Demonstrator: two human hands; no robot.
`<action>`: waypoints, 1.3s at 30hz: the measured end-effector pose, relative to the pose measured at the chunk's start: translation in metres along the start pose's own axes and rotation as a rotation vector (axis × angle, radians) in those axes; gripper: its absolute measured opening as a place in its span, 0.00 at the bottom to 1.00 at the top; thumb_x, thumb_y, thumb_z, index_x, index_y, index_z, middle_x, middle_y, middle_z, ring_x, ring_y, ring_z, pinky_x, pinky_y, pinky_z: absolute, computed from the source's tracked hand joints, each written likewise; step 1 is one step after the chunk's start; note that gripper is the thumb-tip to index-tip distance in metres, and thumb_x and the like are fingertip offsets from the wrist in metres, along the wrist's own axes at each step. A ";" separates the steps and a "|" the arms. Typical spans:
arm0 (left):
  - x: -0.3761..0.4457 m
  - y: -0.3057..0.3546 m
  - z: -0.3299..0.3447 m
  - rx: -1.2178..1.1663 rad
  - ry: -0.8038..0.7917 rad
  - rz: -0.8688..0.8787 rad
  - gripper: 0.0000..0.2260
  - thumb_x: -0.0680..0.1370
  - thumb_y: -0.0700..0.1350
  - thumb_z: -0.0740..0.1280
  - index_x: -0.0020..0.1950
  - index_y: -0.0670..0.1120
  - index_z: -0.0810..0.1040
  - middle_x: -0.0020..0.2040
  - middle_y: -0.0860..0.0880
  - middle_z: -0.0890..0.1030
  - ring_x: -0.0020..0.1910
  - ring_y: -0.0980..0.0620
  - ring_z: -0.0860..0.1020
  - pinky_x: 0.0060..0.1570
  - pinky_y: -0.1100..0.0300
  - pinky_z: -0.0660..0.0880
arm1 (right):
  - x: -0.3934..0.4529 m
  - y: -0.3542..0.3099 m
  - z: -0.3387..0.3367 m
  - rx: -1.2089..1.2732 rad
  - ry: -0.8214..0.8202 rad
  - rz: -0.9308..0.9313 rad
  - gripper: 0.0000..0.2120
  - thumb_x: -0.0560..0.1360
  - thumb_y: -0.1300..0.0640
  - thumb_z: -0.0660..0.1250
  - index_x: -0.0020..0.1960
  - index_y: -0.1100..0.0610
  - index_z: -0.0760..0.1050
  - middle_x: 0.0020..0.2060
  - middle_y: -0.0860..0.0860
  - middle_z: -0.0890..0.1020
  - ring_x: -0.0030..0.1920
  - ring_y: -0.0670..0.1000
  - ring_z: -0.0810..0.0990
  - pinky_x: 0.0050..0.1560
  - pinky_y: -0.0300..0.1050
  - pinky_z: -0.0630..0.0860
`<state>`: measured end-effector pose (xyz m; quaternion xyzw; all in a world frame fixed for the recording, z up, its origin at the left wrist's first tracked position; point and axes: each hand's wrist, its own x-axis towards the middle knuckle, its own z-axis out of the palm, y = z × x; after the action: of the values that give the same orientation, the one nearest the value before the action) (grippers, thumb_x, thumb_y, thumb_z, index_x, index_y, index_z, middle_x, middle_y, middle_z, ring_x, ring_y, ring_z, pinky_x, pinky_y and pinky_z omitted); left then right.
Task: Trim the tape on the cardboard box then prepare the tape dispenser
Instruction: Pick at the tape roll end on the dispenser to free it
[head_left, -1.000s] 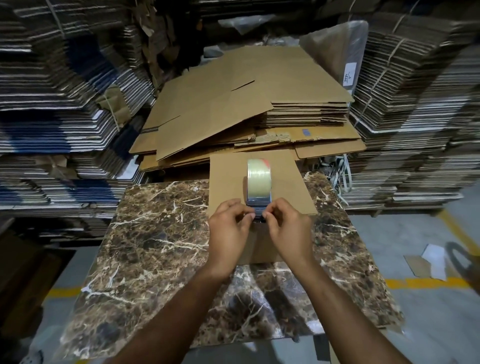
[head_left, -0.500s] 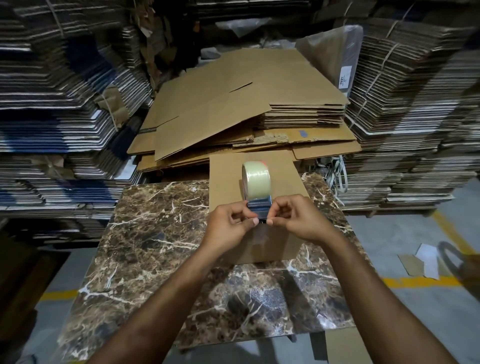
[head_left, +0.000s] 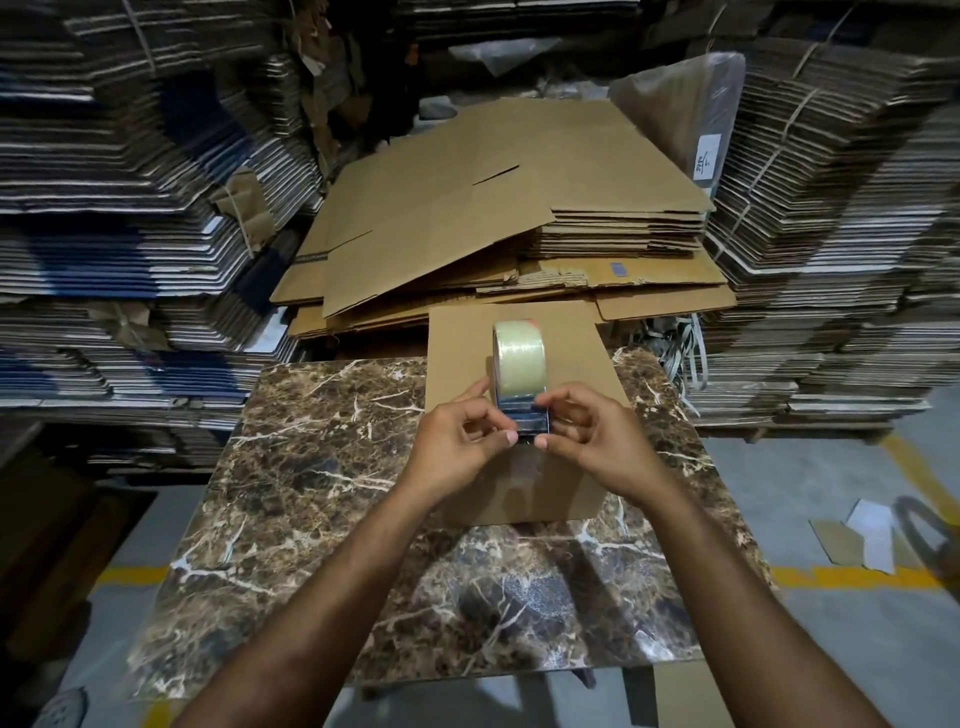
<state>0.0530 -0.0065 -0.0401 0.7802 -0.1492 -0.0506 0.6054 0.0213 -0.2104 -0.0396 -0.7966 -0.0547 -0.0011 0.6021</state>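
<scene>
A brown cardboard box (head_left: 550, 343) stands on the marble-patterned table (head_left: 322, 467). On top of it sits a tape dispenser (head_left: 519, 379) with a roll of clear tape and a dark blue front plate. My left hand (head_left: 457, 441) pinches the dispenser's front end from the left. My right hand (head_left: 592, 436) pinches it from the right, thumb and fingertips at the blue plate. Clear tape runs down the box's near face below the dispenser, partly hidden by my hands.
A pile of flattened brown cartons (head_left: 493, 223) lies just behind the table. Tall bundled stacks of folded cartons rise at left (head_left: 130, 234) and right (head_left: 831, 234). Cardboard scraps (head_left: 857, 535) lie on the grey floor by a yellow line (head_left: 852, 577).
Both hands stay at the dispenser's front end; the fingers have shifted slightly, with the right fingers now spread over the blue plate. The view has moved a little.
</scene>
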 end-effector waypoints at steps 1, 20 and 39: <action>0.000 0.000 0.000 0.003 -0.001 0.004 0.09 0.73 0.35 0.76 0.41 0.50 0.85 0.77 0.44 0.69 0.72 0.62 0.65 0.61 0.69 0.72 | 0.000 0.002 0.002 -0.080 0.053 -0.024 0.12 0.73 0.63 0.75 0.54 0.53 0.81 0.51 0.49 0.87 0.54 0.46 0.86 0.60 0.53 0.81; -0.011 -0.015 0.025 -0.170 0.137 -0.025 0.18 0.74 0.29 0.71 0.57 0.49 0.82 0.73 0.46 0.73 0.53 0.71 0.80 0.56 0.71 0.75 | -0.001 0.020 0.012 -0.070 0.160 -0.063 0.08 0.73 0.47 0.69 0.45 0.52 0.81 0.41 0.56 0.85 0.46 0.61 0.83 0.49 0.61 0.79; 0.000 -0.008 0.024 -0.096 0.112 -0.059 0.12 0.74 0.35 0.74 0.42 0.55 0.85 0.72 0.44 0.75 0.71 0.53 0.74 0.65 0.65 0.71 | 0.010 0.022 0.002 0.044 0.087 0.008 0.04 0.76 0.59 0.72 0.45 0.59 0.83 0.37 0.56 0.86 0.40 0.47 0.81 0.45 0.46 0.74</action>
<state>0.0480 -0.0265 -0.0540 0.7559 -0.0894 -0.0317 0.6478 0.0333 -0.2135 -0.0601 -0.7824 -0.0253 -0.0324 0.6214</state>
